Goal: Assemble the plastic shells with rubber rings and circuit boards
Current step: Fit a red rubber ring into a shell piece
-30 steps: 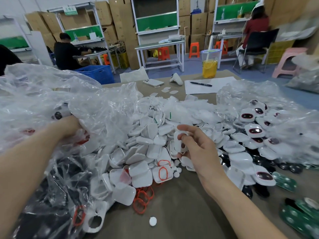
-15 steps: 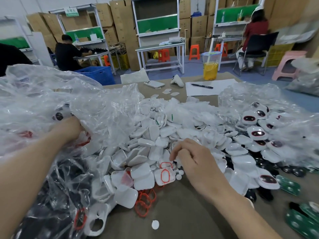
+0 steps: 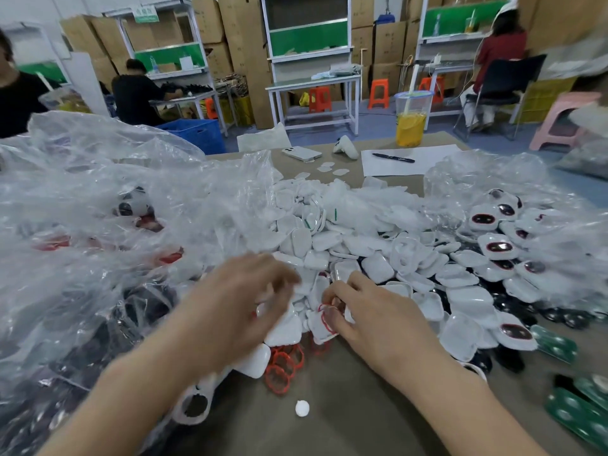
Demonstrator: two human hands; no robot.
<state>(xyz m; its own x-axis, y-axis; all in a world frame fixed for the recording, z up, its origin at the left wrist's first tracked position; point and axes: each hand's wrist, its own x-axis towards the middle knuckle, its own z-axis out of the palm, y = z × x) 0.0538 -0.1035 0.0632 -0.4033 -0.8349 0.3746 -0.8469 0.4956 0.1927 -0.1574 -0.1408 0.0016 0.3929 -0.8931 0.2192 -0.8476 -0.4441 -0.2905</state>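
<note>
Seating a ring. The right hand (image 3: 371, 315) pinches a white shell (image 3: 320, 329) at its fingertips, with a red ring (image 3: 326, 316) lying on the shell. The left hand (image 3: 243, 301), just beside it, is blurred, so its grip cannot be told. The ring is best pressed evenly round the rim. Spare rings (image 3: 279, 370) lie between the wrists.

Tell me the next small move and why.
Probably press the ring fully into the shell with the right hand, and bring the left hand in to steady it. The right hand pinches that shell, the red ring seems to sit only partly on its rim, and the left hand, blurred, is just beside it.
</note>
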